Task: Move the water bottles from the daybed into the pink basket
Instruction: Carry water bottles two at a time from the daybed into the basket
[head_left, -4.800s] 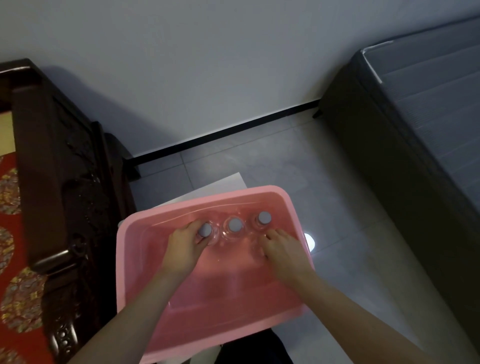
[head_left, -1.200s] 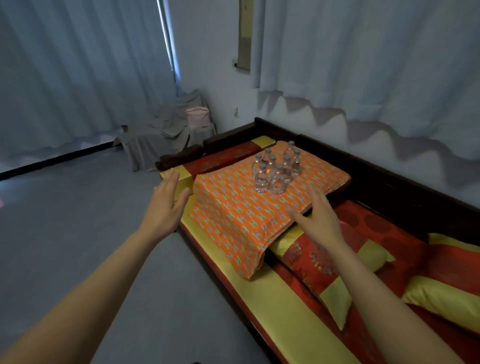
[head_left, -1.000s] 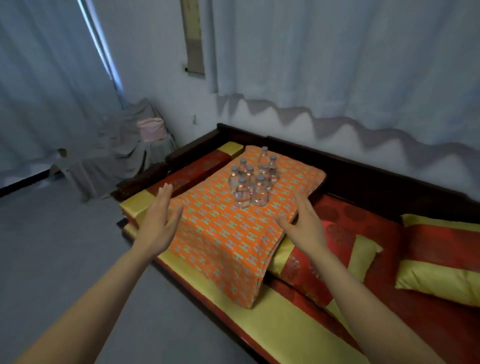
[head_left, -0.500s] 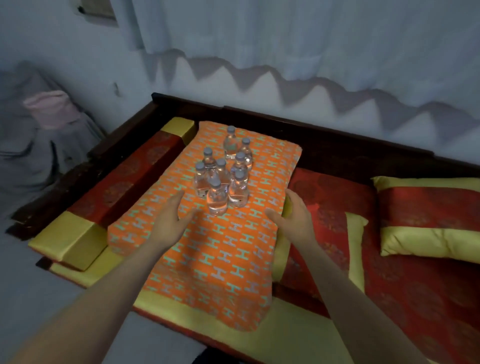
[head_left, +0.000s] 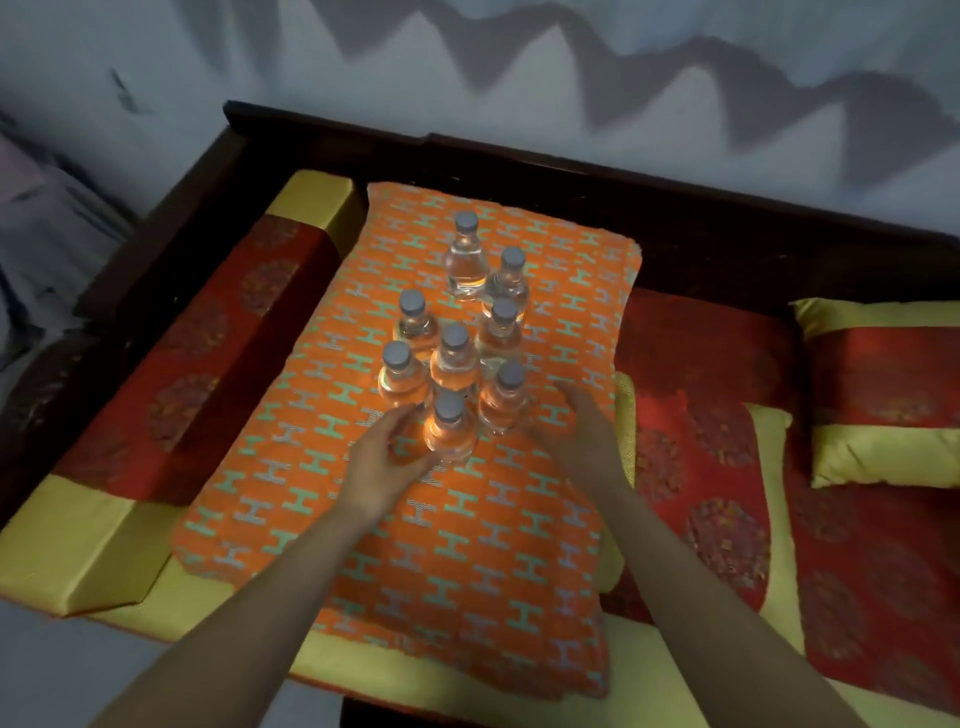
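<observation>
Head view: two bare hands reaching to a cluster of small clear plastic water bottles (head_left: 457, 343) on a daybed.

Eight grey-capped bottles standing upright at frame centre on an orange blanket patterned with teal H shapes (head_left: 457, 519), spread over the dark-wood daybed with red and gold cushions (head_left: 727, 467). Left hand (head_left: 384, 462) open, fingers curved, touching or just beside the nearest bottle (head_left: 449, 431) on its left. Right hand (head_left: 587, 431) open, palm inward, just right of the front-right bottle (head_left: 504, 400); contact unclear. Nothing gripped. Red and gold pillow (head_left: 883, 395) at right edge. White wall (head_left: 467, 67) across the top. No pink basket in frame.
</observation>
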